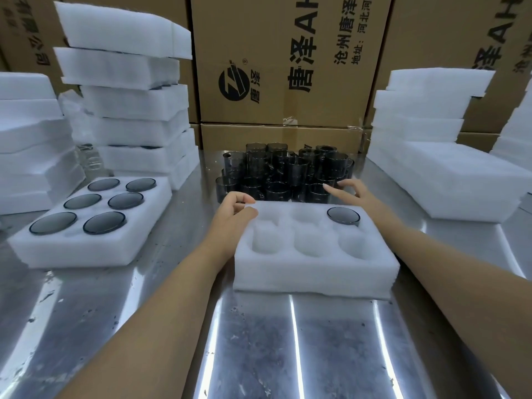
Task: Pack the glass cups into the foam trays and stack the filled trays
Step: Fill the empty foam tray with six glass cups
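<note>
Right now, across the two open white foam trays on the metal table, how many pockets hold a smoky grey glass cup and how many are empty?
Pockets holding a smoky grey glass cup: 7 (6 in the left white foam tray, 1 in the front white foam tray)
Empty pockets: 5, all in the front tray
Total pockets: 12

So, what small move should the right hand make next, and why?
Probably the right hand should close on the nearest loose cup and carry it to an empty pocket: the near tray has a single cup, five pockets show bare, and the left hand holds its far corner.
</note>
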